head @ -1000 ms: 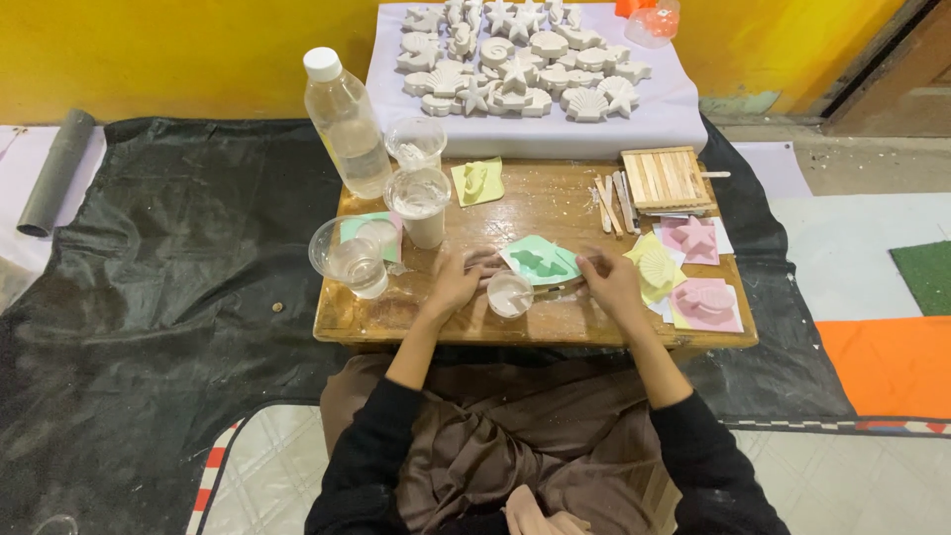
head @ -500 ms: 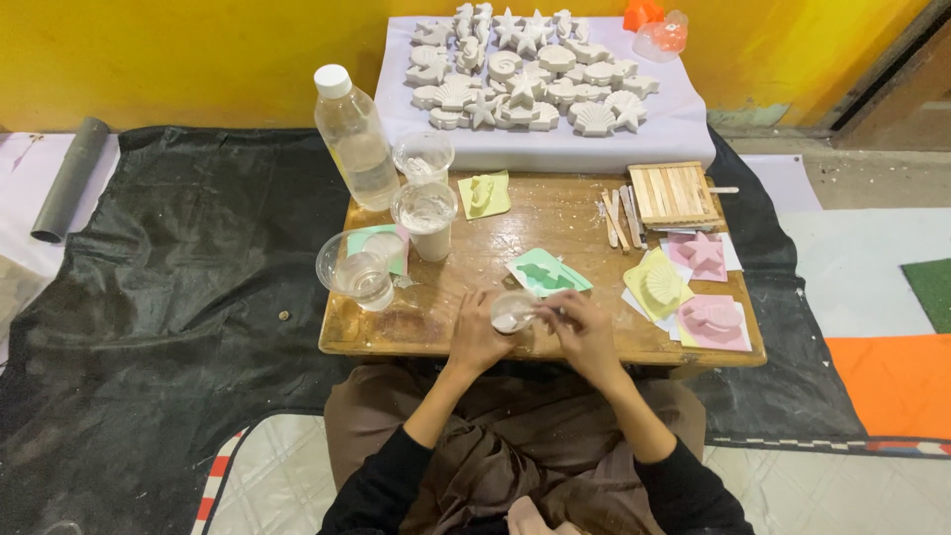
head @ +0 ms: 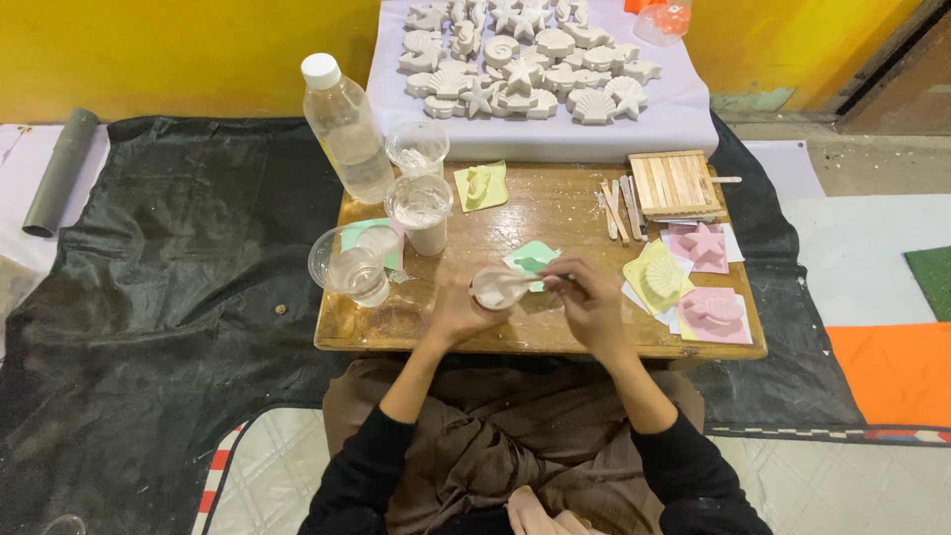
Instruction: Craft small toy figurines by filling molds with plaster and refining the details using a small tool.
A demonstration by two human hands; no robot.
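White plaster fills the small cup [head: 492, 288] my left hand [head: 458, 315] grasps at the worktop's [head: 555, 213] near edge; my right hand [head: 591, 302] pinches a stirring stick [head: 527, 280]. Finished casts [head: 525, 59] lie far; coloured moulds [head: 684, 282] right seem unfilled.

left hand [head: 458, 315] holds cup [head: 496, 288]; right hand [head: 591, 302] stirs.

Tabletop [head: 555, 213]: light brown wood, smeared white. Small cup [head: 497, 288]: white contents. Moulds: green mould [head: 533, 260], yellow mould [head: 659, 278], two pink moulds [head: 715, 312]. Shell and star casts [head: 525, 54]: off-white, on a pale lilac sheet [head: 684, 109]. Floor sheet [head: 158, 297]: black. Wall [head: 178, 50]: yellow. Sleeves [head: 367, 476]: black.
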